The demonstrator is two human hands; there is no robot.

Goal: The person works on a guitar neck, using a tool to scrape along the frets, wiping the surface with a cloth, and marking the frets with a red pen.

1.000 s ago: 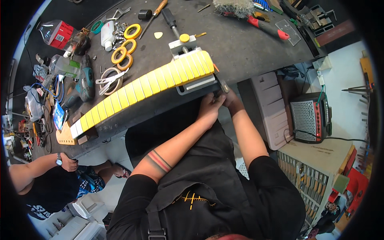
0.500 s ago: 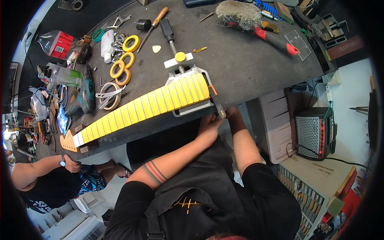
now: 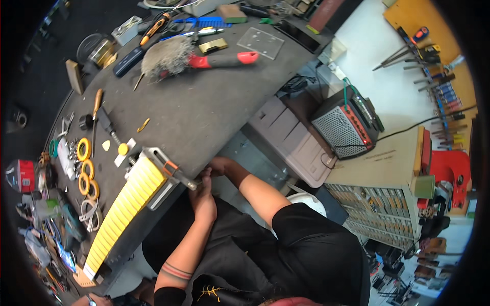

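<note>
Yellow tape, band after band of it, is worn by the guitar neck (image 3: 125, 204), held in the vise (image 3: 166, 195) on the near side of the table (image 3: 194, 115). Trouble could be caused by the metal bar (image 3: 185, 179) poking past the neck's right end: if it is knocked by the left hand (image 3: 204, 201), poised just beside its tip, that taped end could be scraped. Too slack a vise, and the long left stretch could be swung round by a bump; too tight, and the sides could be dented. The right hand (image 3: 220, 166) is placed close by, a little farther and to the right. Left fingers are seen bent and bunched, right fingers are largely hidden; whether anything is gripped cannot be told. And now the neck itself: narrow at the left, broad at the right, its yellow split crosswise by thin pale lines. White is shown at the left tip, with the pale wooden headstock (image 3: 83, 278) beyond. No lifted tape edge can be made out.
</note>
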